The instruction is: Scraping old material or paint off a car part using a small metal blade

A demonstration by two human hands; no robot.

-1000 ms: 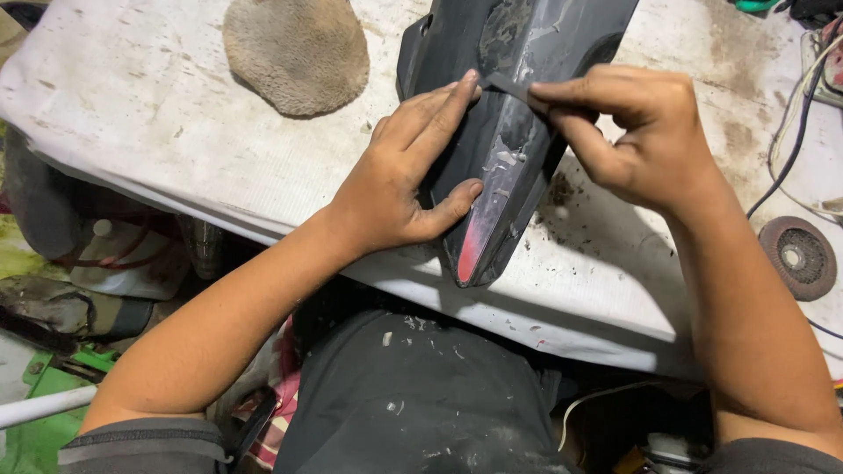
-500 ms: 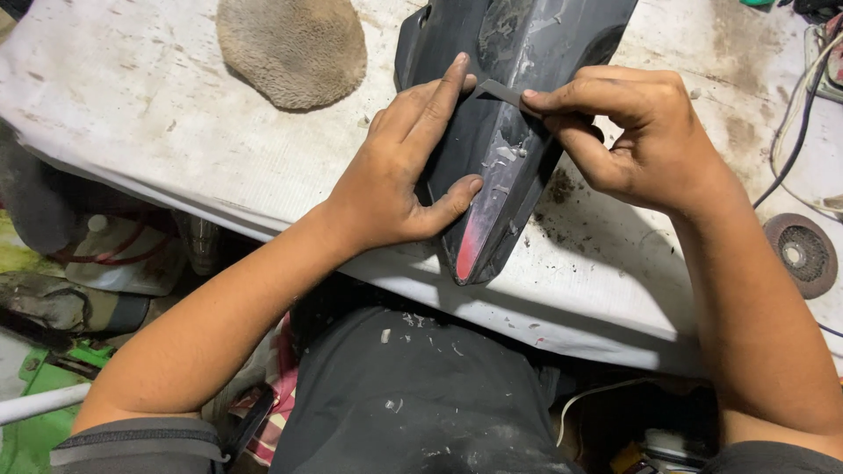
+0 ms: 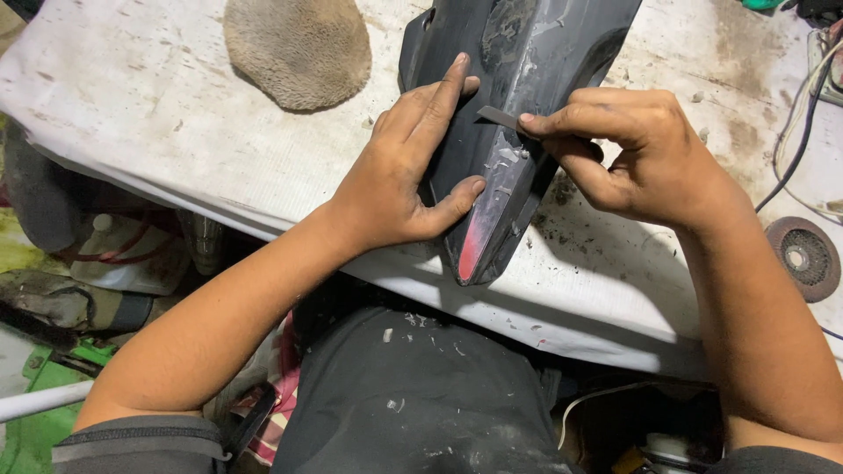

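— What is on the table [image 3: 158, 132]?

— A long black plastic panel [image 3: 518, 105] lies across the stained white table, its narrow tip pointing at the person's lap. Near that tip there is a red patch, and pale scraped flecks are scattered over the panel's surface.

— And the hands?

— The left hand [image 3: 408, 180] lies flat on the panel's left edge, fingers stretched up along it and the thumb pressed on the panel just above the red patch. It grips nothing; it only presses down. The right hand [image 3: 637, 154] is just right of the panel, with thumb and forefinger pinched tight on a thin dark blade [image 3: 499, 117]. The blade's free end rests on the panel, close beside the left forefinger. The two hands are near each other but not touching.

— Anything else around the panel?

— A tan fuzzy pad [image 3: 297, 48] sits on the table well to the left of the panel. To the right of the panel, past the right wrist, a round grinding disc [image 3: 803, 256] lies by the table's edge, with a dark cable [image 3: 803, 140] curving above it.
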